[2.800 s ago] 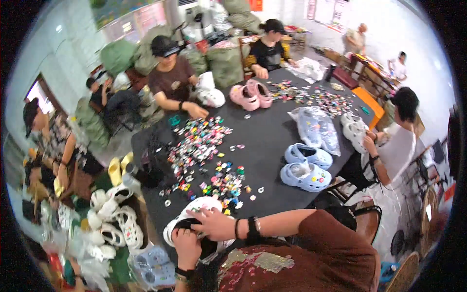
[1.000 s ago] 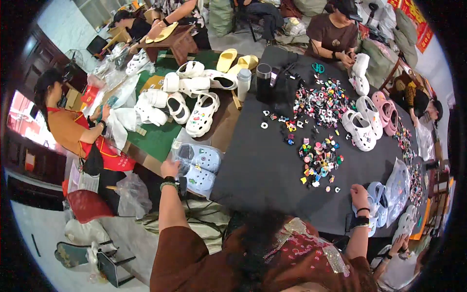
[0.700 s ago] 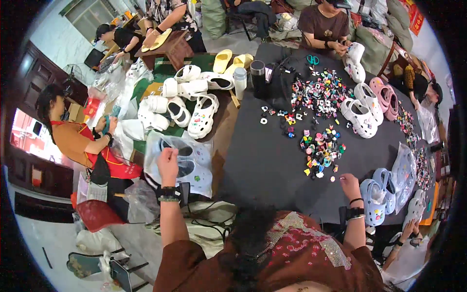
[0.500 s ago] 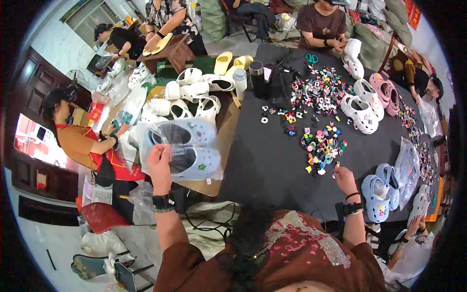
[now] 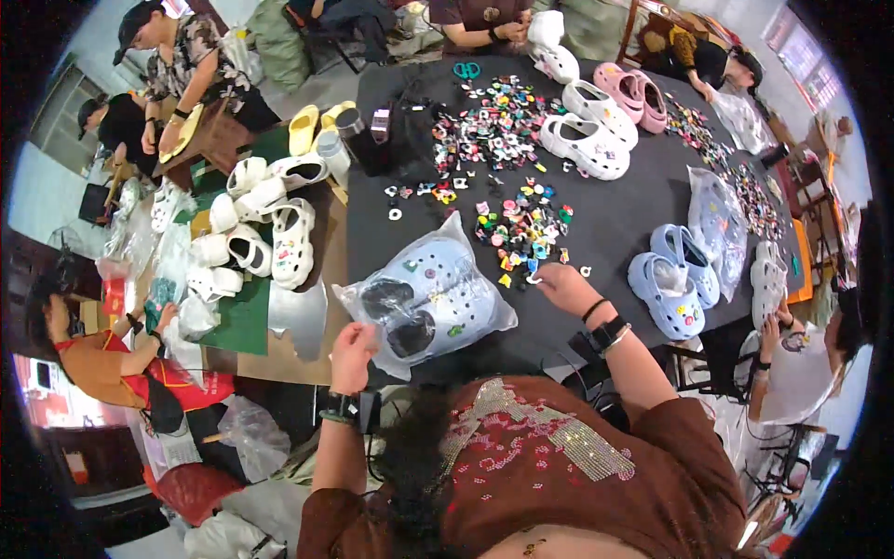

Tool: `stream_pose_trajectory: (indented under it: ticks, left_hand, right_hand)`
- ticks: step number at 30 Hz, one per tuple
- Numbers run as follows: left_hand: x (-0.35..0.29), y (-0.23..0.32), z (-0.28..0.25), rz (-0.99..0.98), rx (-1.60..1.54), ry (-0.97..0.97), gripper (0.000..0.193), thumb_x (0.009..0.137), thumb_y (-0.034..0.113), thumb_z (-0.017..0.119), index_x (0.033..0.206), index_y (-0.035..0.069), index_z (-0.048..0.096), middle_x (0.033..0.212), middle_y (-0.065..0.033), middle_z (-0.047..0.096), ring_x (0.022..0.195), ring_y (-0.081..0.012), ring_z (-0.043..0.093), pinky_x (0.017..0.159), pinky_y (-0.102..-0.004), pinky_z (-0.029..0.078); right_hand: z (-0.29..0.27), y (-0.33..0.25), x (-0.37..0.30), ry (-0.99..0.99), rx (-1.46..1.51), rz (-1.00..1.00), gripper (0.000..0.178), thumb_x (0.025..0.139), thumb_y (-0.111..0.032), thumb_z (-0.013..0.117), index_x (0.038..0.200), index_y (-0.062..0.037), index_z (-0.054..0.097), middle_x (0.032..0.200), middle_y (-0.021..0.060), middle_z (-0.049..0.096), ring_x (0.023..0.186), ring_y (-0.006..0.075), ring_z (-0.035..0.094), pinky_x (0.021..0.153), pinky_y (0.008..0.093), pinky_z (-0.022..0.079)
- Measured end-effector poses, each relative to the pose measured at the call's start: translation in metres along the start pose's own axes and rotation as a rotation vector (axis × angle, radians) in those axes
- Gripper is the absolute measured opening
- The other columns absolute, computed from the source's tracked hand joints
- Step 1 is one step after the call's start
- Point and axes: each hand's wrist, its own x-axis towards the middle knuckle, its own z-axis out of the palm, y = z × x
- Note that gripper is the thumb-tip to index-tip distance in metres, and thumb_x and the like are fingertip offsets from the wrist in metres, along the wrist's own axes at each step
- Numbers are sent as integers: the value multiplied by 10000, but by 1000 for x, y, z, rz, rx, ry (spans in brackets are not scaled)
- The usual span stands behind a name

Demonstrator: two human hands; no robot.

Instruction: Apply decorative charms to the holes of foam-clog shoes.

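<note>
Head view puts a clear plastic bag [image 5: 424, 303] at the near edge of the dark bench [image 5: 615, 224], right in front of us, with a pair of pale blue clogs [image 5: 438, 289] inside it, already dotted with a few small charms. Our left hand [image 5: 352, 343] sits at the bag's lower left corner, fingers curled and seemingly pinching the plastic there, though we cannot tell how firm the hold is. Our right hand [image 5: 563, 284] rests well to the right of the bag, palm down on the bench, fingers loosely bent at the edge of a scatter of small colourful charms [image 5: 526, 228]; whether it has one between the fingertips we cannot tell.

We judge the bagged pair to be just set down, with the right hand going among the charms. The next move, as we read it, calls for a fine pinch on one small piece without dragging its neighbours, while the left hand steadies or lets go of the slippery bag.

Further right stands an unbagged pair of blue clogs [image 5: 675, 275], with another clear bag [image 5: 712, 219] just beyond. White clogs [image 5: 587, 140] and pink clogs [image 5: 633, 93] lie at the far end. To the left, a lower surface holds a heap of white clogs [image 5: 261, 224], and other people sit working around the bench.
</note>
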Motion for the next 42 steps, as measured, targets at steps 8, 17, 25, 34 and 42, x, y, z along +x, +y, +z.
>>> stream_pose_trajectory:
  ticks: [8, 17, 25, 34, 42]
  left_hand:
    - [17, -18, -47, -137, -215, -80, 294, 919, 72, 477, 1197, -19, 446, 1098, -141, 581, 971, -268, 616, 779, -359, 532]
    - [13, -14, -5, 270, 535, -100, 476, 819, 30, 658, 1279, 62, 542, 968, -51, 635, 806, -156, 612, 687, -270, 503]
    - [44, -33, 7, 896, 1273, -132, 715, 654, 291, 797, 1275, 90, 506, 1286, -131, 512, 1242, -356, 411, 1099, -501, 207]
    - [61, -32, 11, 884, 1392, -22, 339, 623, 257, 774, 942, 165, 703, 1026, -82, 602, 1056, -315, 510, 960, -542, 309]
    - [19, -23, 22, 935, 1428, 85, 136, 656, 204, 734, 777, 154, 700, 791, -20, 575, 890, -272, 553, 908, -552, 309]
  right_hand:
    - [40, 8, 35, -142, 169, 212, 333, 850, -343, 627, 948, -26, 651, 891, 179, 669, 843, 328, 647, 741, 396, 507]
    - [74, 3, 62, -341, 206, 316, 469, 925, -421, 482, 947, 21, 638, 849, 181, 664, 811, 343, 634, 738, 415, 489]
    - [65, -8, 47, -397, 700, 627, 340, 911, -363, 573, 980, -34, 621, 793, -2, 547, 734, 120, 540, 632, 277, 487]
    - [77, 13, 25, -352, 508, 501, 259, 826, -303, 649, 874, -48, 653, 737, 56, 623, 666, 156, 574, 603, 315, 475]
    - [31, 6, 12, -85, 293, 308, 151, 804, -182, 664, 821, -35, 632, 703, 82, 627, 622, 168, 569, 581, 319, 450]
